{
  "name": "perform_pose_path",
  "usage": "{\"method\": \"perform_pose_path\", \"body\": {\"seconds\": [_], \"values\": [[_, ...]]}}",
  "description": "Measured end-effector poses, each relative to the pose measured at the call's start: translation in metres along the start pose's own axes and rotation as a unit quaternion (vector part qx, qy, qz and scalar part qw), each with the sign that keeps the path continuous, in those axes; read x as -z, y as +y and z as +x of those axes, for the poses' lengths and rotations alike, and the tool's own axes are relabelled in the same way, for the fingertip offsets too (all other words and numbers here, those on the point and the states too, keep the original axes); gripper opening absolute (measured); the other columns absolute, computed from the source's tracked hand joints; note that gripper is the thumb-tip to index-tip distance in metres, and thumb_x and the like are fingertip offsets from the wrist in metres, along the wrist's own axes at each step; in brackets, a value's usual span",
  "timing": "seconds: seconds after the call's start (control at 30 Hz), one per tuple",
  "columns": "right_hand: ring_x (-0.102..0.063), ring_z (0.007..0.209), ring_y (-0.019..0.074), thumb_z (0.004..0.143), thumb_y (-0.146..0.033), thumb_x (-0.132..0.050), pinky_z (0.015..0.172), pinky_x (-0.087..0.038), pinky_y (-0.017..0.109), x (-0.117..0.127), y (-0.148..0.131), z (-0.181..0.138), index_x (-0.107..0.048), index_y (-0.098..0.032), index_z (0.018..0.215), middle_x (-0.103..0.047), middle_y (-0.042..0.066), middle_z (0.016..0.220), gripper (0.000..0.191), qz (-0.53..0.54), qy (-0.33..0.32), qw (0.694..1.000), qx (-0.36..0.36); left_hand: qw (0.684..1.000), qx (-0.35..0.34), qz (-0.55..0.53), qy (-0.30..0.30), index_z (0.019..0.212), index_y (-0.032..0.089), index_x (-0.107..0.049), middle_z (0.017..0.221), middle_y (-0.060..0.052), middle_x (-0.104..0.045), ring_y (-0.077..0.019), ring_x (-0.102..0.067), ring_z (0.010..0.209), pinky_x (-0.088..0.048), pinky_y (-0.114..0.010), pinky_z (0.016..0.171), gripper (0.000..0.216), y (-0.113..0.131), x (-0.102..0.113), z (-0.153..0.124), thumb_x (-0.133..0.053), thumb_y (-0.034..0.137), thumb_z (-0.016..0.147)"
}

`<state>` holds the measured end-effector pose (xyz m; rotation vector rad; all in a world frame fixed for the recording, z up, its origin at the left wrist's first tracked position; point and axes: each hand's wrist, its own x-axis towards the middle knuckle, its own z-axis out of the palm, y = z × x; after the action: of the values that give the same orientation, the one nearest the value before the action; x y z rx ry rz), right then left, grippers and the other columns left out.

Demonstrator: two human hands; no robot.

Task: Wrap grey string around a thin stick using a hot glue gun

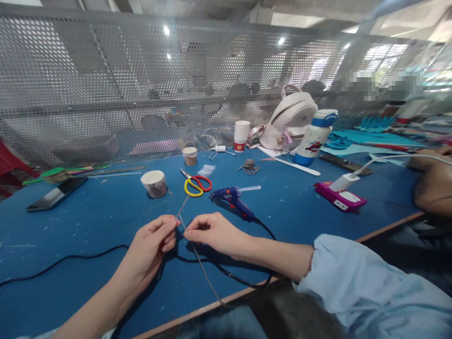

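Observation:
Both hands pinch a thin grey-brown cord (205,273) above the blue table (88,226). My left hand (155,240) is closed on it near one end, a short piece sticking up past the fingertips. Close beside it, my right hand (215,233) is closed on the same cord, whose tail hangs down over the table's front edge. Just beyond the hands lie scissors (194,184) with one yellow and one red handle. To their right rests a blue glue gun (233,200) with a clear stick in its back. A cord-wrapped paper cup (154,184) stands left of the scissors.
A black cable (226,270) runs under the hands. Farther back are a small wrapped cup (189,156), a cord bundle (249,165), stacked paper cups (241,136), a backpack (293,117) and a bottle (314,139). A phone (56,194) lies left; another person's arm (432,183) rests right.

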<state>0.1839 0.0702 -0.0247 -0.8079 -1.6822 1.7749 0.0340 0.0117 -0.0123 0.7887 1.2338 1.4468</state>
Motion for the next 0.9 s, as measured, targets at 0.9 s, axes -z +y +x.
{"method": "perform_pose_path", "body": {"seconds": [0.9], "values": [[-0.050,0.053,0.0082,0.071,-0.025,-0.064,0.054,-0.043,0.022,0.008,0.001,0.006,-0.065,-0.015,0.070,-0.058,-0.002,0.062,0.011,-0.083,-0.011,0.996,-0.011,0.999,0.028,-0.029,0.025,0.059,0.012,-0.063,0.080,-0.009,-0.072,-0.0120,-0.065,0.061,-0.054,-0.021,0.062,0.017,0.007,0.004,0.000,-0.079,0.017,0.060]]}}
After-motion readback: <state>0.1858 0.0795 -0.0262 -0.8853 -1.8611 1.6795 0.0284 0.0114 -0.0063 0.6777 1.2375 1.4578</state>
